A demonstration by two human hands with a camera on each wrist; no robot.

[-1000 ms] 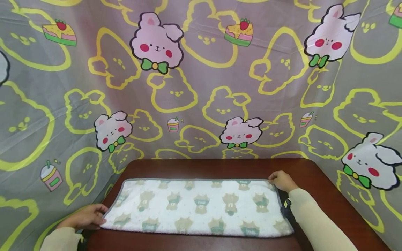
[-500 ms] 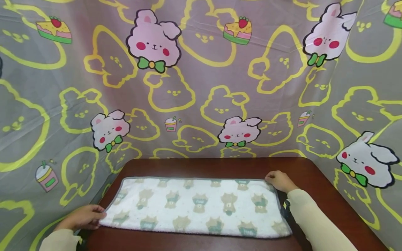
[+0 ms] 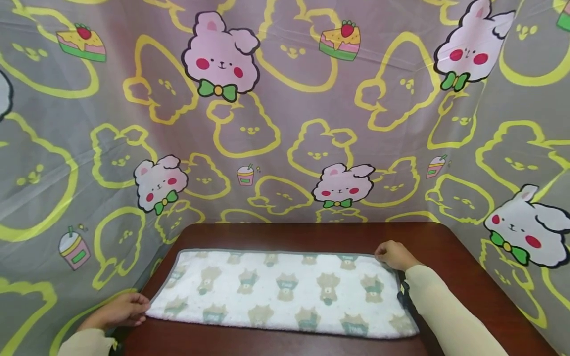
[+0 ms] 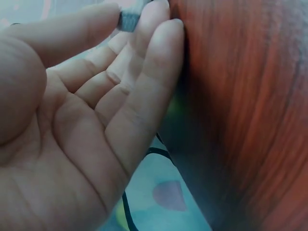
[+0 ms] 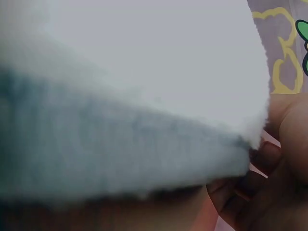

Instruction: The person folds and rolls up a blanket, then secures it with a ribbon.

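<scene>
A white towel (image 3: 285, 291) printed with small bears and edged in grey lies flat along the dark wooden table (image 3: 450, 247). My left hand (image 3: 117, 311) pinches its near left corner at the table's left edge; in the left wrist view the thumb and fingertips (image 4: 154, 14) close on the grey edge (image 4: 128, 20). My right hand (image 3: 394, 255) grips the far right corner. The right wrist view is filled by the blurred towel (image 5: 144, 96), with curled fingers (image 5: 284, 134) at the right.
A grey cloth backdrop (image 3: 285, 123) with yellow bear outlines and pink rabbits hangs close round the table's back and both sides. A dark cable (image 4: 144, 173) shows below the table's edge in the left wrist view.
The hands and towel stay put; only the head view shifts slightly.
</scene>
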